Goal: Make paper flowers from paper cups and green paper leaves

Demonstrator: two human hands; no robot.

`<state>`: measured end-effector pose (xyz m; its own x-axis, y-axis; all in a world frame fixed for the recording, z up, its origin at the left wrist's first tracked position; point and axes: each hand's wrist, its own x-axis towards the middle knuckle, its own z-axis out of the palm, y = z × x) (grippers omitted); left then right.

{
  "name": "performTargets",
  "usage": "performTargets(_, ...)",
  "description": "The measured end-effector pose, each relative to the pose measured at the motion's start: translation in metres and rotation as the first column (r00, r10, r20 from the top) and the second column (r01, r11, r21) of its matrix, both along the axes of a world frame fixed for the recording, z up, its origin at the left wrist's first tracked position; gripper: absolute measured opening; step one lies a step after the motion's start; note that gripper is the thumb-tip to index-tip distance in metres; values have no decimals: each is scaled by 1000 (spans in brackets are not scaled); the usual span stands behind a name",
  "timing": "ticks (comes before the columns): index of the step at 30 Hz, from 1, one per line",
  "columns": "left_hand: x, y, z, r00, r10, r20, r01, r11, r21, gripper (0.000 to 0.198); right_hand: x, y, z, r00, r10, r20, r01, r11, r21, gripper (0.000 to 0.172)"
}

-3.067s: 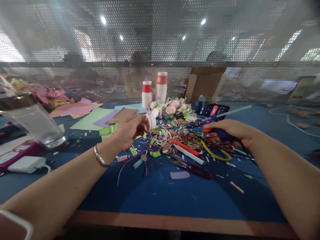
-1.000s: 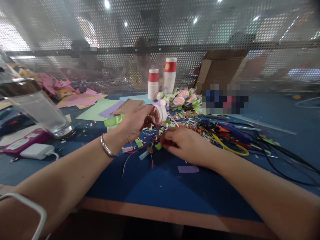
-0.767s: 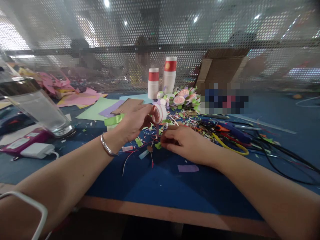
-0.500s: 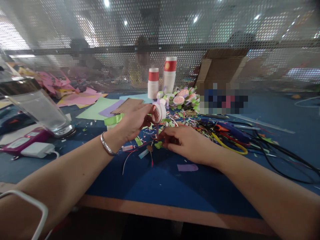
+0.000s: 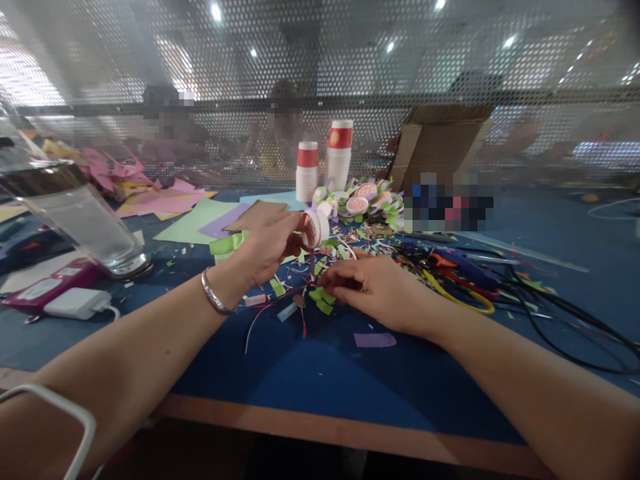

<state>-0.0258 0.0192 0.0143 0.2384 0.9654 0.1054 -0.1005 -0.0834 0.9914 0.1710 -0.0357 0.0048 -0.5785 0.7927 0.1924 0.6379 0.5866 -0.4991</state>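
Holding small paper cup (image 5: 314, 229) on its side, left hand (image 5: 267, 252) clamped thumb and fingers round it, raised above middle of table (image 5: 310, 373). Right hand (image 5: 383, 288) lay low on table, just nearer front edge than cup, fingertips curled at green paper scraps (image 5: 321, 299); whether it gripped one, could not tell. Cup stack (image 5: 340, 157) stood by far edge; drinking glass (image 5: 83, 223) near left edge.

Perforated mesh screen (image 5: 350, 80) stands across far side of my blue table (image 5: 325, 373); wood strip (image 5: 310, 433) along near edge; round ceiling lights (image 5: 216, 11) glare through mesh.
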Motion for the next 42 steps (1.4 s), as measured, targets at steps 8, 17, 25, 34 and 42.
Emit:
performTargets(8,0,0,0,1000,-9,13,9,1000,-7,28,1,-2,1,981,-9,-192,2,999,-36,17)
performTargets(17,-3,3,-5,999,-51,4,51,999,-16,27,13,-6,22,873,-46,-486,-117,947,-299,13)
performTargets(25,3,-7,1,996,-87,-5,87,995,-58,15,13,-2,20,689,-196,-697,-9,960,-279,20)
performTargets(34,7,-14,-5,982,-189,-26,186,978,-97,7,5,-1,16,440,-270,-857,25,957,-288,23)
performTargets(42,15,-22,-5,985,-172,1,171,981,-95,11,-3,-5,13,427,-283,-859,-57,939,-338,21)
